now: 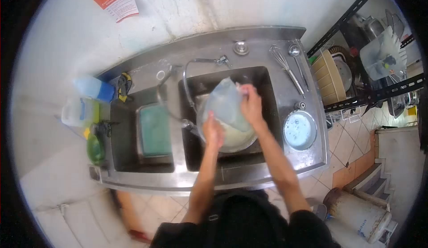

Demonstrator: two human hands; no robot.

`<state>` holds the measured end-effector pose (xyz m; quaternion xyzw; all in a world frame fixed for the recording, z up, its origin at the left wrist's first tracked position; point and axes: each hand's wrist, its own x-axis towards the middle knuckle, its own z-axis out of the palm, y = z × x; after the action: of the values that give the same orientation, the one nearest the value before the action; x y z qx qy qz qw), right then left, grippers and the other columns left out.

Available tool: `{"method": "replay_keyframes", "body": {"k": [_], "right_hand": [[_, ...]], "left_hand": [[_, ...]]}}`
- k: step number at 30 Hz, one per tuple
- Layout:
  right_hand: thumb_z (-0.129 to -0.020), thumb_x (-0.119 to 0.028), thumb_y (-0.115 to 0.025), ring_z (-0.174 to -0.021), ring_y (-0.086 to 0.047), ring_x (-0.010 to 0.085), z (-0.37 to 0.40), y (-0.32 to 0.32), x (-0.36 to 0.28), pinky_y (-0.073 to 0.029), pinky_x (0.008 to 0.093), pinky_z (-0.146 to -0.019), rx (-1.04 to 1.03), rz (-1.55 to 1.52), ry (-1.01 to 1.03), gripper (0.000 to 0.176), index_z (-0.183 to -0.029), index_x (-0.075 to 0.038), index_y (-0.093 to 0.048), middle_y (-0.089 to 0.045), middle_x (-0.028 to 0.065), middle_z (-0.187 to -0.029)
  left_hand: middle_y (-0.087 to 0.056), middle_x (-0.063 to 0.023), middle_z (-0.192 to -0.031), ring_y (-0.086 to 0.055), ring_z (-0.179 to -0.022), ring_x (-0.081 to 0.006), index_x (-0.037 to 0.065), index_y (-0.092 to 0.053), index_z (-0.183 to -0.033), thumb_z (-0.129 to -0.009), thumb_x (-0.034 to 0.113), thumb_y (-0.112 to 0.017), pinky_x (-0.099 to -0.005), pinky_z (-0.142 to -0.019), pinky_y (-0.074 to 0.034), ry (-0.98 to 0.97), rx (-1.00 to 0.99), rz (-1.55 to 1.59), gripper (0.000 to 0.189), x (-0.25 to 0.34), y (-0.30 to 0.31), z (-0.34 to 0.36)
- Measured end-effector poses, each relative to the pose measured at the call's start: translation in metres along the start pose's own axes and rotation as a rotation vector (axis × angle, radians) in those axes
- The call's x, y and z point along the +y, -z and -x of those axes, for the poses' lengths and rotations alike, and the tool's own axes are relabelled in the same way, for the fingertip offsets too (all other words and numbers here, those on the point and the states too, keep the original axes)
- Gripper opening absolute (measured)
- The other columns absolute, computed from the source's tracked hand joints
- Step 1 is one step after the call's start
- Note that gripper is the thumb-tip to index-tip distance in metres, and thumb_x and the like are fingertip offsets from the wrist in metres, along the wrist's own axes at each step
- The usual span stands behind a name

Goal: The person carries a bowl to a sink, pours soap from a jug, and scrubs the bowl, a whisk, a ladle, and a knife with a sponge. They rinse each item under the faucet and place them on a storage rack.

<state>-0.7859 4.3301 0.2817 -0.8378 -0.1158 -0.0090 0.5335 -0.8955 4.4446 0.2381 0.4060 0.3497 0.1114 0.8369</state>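
Note:
Both my hands grip a pale, translucent plastic piece, one corner pointing up toward the faucet. My left hand holds its lower left edge, thumb up along the surface. At its upper right edge, my right hand has its fingers curled in, slightly blurred. Under the plastic, a large round bowl with cloudy yellowish contents sits in the right sink basin. The spray head of a flexible hose lies beside the bowl's left rim, close to my left hand.
The left basin holds a rectangular tub of greenish liquid. On the right counter are a whisk, a ladle and a bowl of soapy water. Bottles stand at far left; a loaded shelf rack rises on the right.

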Motion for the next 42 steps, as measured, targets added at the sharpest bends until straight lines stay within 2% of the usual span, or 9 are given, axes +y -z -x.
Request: {"method": "replay_keyframes", "body": {"k": [3,5,10,12,17,25,29,34,42], "right_hand": [[-0.087,-0.002,-0.045,-0.101,-0.057,0.0321,0.037,-0.029,0.002,-0.044,0.038,-0.084,0.132,-0.1,0.093,0.022,-0.104,-0.008,-0.057,-0.061,0.0158,-0.105],[-0.09,-0.006,-0.04,-0.104,-0.057,0.03,0.039,-0.03,-0.01,-0.041,0.0346,-0.092,0.155,0.329,0.602,0.025,-0.11,-0.006,-0.055,-0.062,0.013,-0.107],[-0.091,-0.022,-0.049,-0.109,-0.054,0.0239,-0.041,-0.018,0.041,-0.034,0.0353,-0.102,-0.19,-0.658,-0.104,0.03,-0.114,-0.005,-0.058,-0.058,0.0137,-0.119],[-0.089,-0.029,-0.053,-0.107,-0.055,0.0212,-0.045,-0.002,0.041,-0.036,0.0348,-0.101,-0.649,-0.892,-0.892,0.035,-0.114,-0.006,-0.059,-0.06,0.0121,-0.114],[-0.091,-0.035,-0.048,-0.113,-0.051,0.021,0.03,-0.045,0.074,-0.036,0.0353,-0.101,-0.675,-1.396,-0.745,0.042,-0.121,-0.007,-0.054,-0.057,0.0102,-0.119],[-0.091,-0.032,-0.046,-0.116,-0.048,0.0219,0.065,-0.061,-0.015,-0.039,0.0392,-0.097,-0.115,-2.103,-0.689,0.04,-0.122,-0.007,-0.052,-0.055,0.0096,-0.122],[-0.092,-0.033,-0.049,-0.123,-0.041,0.0182,0.065,-0.053,0.042,-0.031,0.0324,-0.105,0.157,-1.848,-0.848,0.049,-0.133,-0.007,-0.042,-0.047,0.0099,-0.132],[-0.096,-0.027,-0.041,-0.124,-0.042,0.0191,0.008,-0.026,0.043,-0.029,0.0328,-0.105,-0.064,-0.468,-0.287,0.038,-0.127,-0.007,-0.049,-0.053,0.0096,-0.127],[-0.089,-0.012,-0.047,-0.115,-0.05,0.0306,0.051,-0.04,0.029,-0.034,0.0405,-0.102,-0.215,-0.001,0.636,0.033,-0.12,-0.009,-0.056,-0.058,0.012,-0.119]], "left_hand": [[-0.03,0.0068,-0.047,-0.028,-0.036,-0.0064,0.018,-0.036,-0.059,-0.089,0.039,-0.056,-0.0253,-0.031,-0.02,0.079,0.08,-0.057,0.042,0.004,-0.008,-0.001],[-0.033,0.0048,-0.045,-0.03,-0.033,-0.0079,0.016,-0.04,-0.056,-0.088,0.044,-0.056,-0.0255,-0.029,-0.021,-0.013,0.07,-0.194,0.045,-0.004,-0.007,0.003],[-0.034,0.0046,-0.043,-0.031,-0.032,-0.0084,0.014,-0.042,-0.056,-0.088,0.047,-0.055,-0.0246,-0.028,-0.022,-0.174,-0.069,-0.242,0.048,0.001,0.016,0.023],[-0.027,0.0063,-0.044,-0.025,-0.032,-0.007,0.017,-0.035,-0.055,-0.088,0.047,-0.053,-0.0235,-0.029,-0.017,-0.01,-0.204,0.095,0.049,0.024,0.018,0.029],[-0.019,0.0074,-0.044,-0.017,-0.032,-0.0068,0.021,-0.021,-0.053,-0.088,0.051,-0.052,-0.0233,-0.03,-0.011,0.191,-0.279,0.453,0.055,0.038,0.028,0.015],[-0.024,0.0067,-0.047,-0.021,-0.033,-0.0071,0.018,-0.033,-0.058,-0.084,0.057,-0.054,-0.023,-0.03,-0.016,0.039,0.059,0.425,0.051,0.02,0.009,0.008],[-0.027,0.0063,-0.05,-0.025,-0.037,-0.0072,0.014,-0.044,-0.069,-0.085,0.058,-0.052,-0.0223,-0.033,-0.02,-0.013,0.253,0.446,0.047,0.014,0.017,0.003],[-0.028,0.0057,-0.051,-0.023,-0.037,-0.0064,0.008,-0.052,-0.092,-0.086,0.058,-0.05,-0.0227,-0.033,-0.02,0.034,0.367,0.433,0.05,-0.014,0.011,0.022],[-0.028,0.0068,-0.049,-0.024,-0.036,-0.0054,0.015,-0.052,-0.078,-0.085,0.058,-0.051,-0.0233,-0.032,-0.019,-0.039,0.288,0.359,0.043,-0.009,-0.003,0.002]]}}
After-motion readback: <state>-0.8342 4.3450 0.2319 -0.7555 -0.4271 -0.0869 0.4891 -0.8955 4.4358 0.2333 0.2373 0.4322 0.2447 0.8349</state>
